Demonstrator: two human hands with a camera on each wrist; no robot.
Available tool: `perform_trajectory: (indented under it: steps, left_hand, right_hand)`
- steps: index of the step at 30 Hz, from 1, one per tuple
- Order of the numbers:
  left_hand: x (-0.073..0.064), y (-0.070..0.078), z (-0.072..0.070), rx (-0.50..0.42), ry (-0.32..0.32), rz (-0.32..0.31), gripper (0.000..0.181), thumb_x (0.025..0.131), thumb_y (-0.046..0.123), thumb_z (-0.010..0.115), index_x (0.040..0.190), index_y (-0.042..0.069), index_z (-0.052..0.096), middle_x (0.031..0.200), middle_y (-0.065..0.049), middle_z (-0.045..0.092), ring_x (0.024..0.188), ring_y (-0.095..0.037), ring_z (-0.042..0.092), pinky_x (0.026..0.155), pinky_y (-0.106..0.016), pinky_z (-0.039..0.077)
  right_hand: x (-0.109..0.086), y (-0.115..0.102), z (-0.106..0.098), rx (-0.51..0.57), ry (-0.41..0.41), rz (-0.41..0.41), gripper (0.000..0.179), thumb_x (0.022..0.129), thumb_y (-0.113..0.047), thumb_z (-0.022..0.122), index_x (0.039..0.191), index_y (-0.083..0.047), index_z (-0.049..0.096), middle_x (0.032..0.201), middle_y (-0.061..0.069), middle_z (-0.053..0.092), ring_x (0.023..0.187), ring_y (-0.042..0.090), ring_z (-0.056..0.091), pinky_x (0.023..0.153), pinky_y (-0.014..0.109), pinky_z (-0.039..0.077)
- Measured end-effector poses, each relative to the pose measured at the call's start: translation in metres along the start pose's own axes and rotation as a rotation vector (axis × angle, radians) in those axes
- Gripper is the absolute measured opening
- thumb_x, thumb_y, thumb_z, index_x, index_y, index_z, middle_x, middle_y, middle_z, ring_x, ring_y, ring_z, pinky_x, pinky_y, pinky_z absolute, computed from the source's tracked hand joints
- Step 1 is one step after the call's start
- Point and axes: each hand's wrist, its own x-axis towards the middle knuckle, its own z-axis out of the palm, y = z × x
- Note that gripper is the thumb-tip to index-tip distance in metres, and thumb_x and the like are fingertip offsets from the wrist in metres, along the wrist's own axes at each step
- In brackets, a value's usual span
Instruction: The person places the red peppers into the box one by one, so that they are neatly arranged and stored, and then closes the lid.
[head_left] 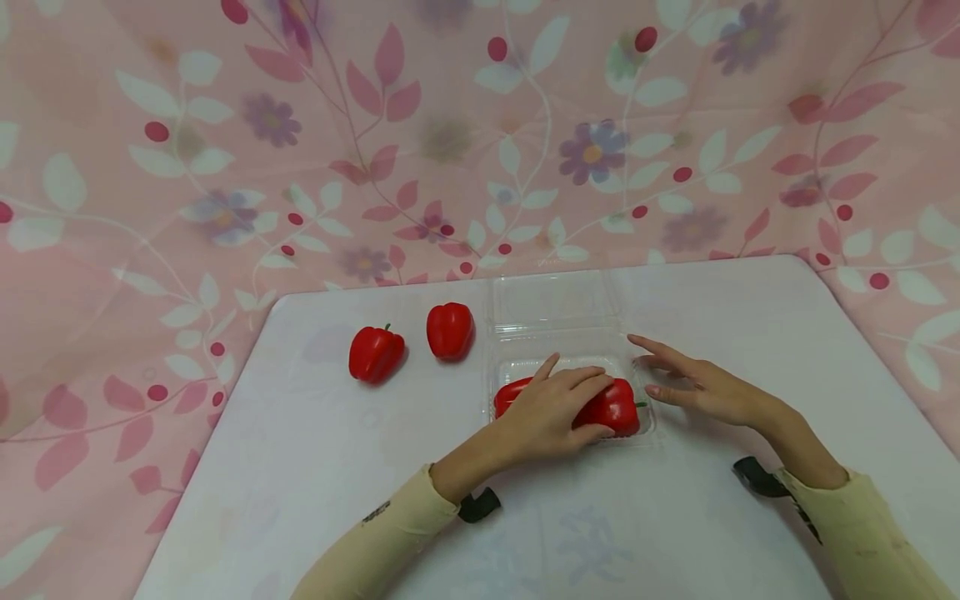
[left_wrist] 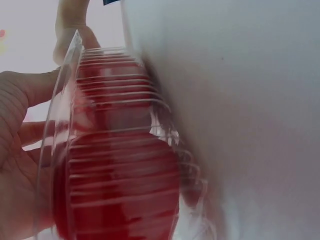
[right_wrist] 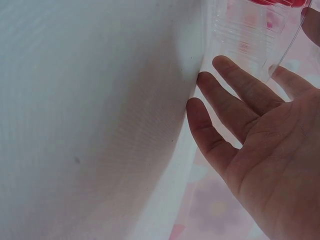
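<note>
Pink floral cloth (head_left: 450,167) hangs behind the whole setup. In front of it, a white worktop (head_left: 247,492) with rounded far corners. Two forearms in pale yellow fabric sleeves (head_left: 386,533) come in from the near side, a black piece (head_left: 480,506) by the left cuff, another (head_left: 759,479) by the right.

Clear plastic hinged container (head_left: 649,435) sits between the hands, lid (head_left: 551,300) folded back flat on the far side. Key relation: base's long axis runs left-right, its right end facing the right hand, the lid beyond both hands.

Left hand (head_left: 551,412) is nearer, right over the base. It holds the right of two glossy red bell peppers, thumb on the near side, fingers over the top; grip force, can't tell. Right hand (head_left: 708,390) is wide, fingers spread, holding nothing, just beside the right end. Rim contact unclear.

Peppers: held one (head_left: 618,408) and a second (head_left: 510,395) at the left, both in the base. Two more red bell peppers, one (head_left: 450,332) just left of the container, one (head_left: 375,356) further left, apart. Smallest: green stem (head_left: 641,405) on the held one, pointing right.
</note>
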Motion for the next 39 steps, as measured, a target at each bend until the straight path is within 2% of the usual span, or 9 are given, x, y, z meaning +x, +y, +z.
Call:
perform_trajectory:
  steps: [7, 17, 26, 32, 39]
  left_hand:
    - [-0.006, -0.003, -0.009, -0.029, 0.039, -0.010, 0.060, 0.090, 0.042, 0.069, 0.140, 0.013, 0.052, 0.139, 0.000, 0.054, 0.130, -0.011, 0.045, 0.116, -0.050, 0.023]
    - [-0.023, -0.017, -0.020, -0.136, 0.109, -0.080, 0.062, 0.087, 0.038, 0.075, 0.139, 0.012, 0.054, 0.138, -0.001, 0.057, 0.129, -0.013, 0.048, 0.116, -0.047, 0.024]
    - [-0.041, -0.030, -0.023, -0.202, 0.221, -0.074, 0.059, 0.084, 0.033, 0.078, 0.136, 0.012, 0.058, 0.134, -0.001, 0.059, 0.125, -0.013, 0.051, 0.116, -0.044, 0.025]
    - [-0.051, -0.038, -0.021, -0.233, 0.252, -0.092, 0.059, 0.084, 0.030, 0.079, 0.136, 0.012, 0.057, 0.133, -0.001, 0.059, 0.124, -0.012, 0.050, 0.116, -0.039, 0.024]
    - [-0.062, -0.047, -0.027, -0.240, 0.299, -0.124, 0.057, 0.084, 0.028, 0.079, 0.134, 0.011, 0.058, 0.133, -0.003, 0.060, 0.125, -0.013, 0.050, 0.115, -0.040, 0.027]
  right_hand:
    - [0.000, -0.002, 0.001, -0.009, 0.006, -0.005, 0.073, 0.096, -0.031, 0.062, 0.157, -0.031, 0.021, 0.145, 0.017, 0.047, 0.130, 0.041, 0.045, 0.092, 0.073, 0.038]
    - [0.001, -0.001, 0.001, -0.016, 0.009, -0.004, 0.075, 0.095, -0.031, 0.063, 0.157, -0.032, 0.022, 0.145, 0.018, 0.047, 0.130, 0.042, 0.045, 0.090, 0.073, 0.040]
    - [0.000, -0.002, 0.001, -0.018, 0.007, -0.007, 0.076, 0.095, -0.032, 0.064, 0.157, -0.033, 0.021, 0.145, 0.017, 0.047, 0.130, 0.041, 0.045, 0.092, 0.072, 0.040]
    - [0.000, -0.002, 0.001, -0.022, 0.005, -0.012, 0.075, 0.095, -0.031, 0.064, 0.157, -0.033, 0.021, 0.145, 0.018, 0.047, 0.130, 0.041, 0.046, 0.092, 0.073, 0.039]
    - [0.000, -0.002, 0.001, -0.026, 0.003, -0.009, 0.075, 0.095, -0.032, 0.063, 0.157, -0.035, 0.020, 0.145, 0.018, 0.047, 0.130, 0.042, 0.045, 0.092, 0.073, 0.038]
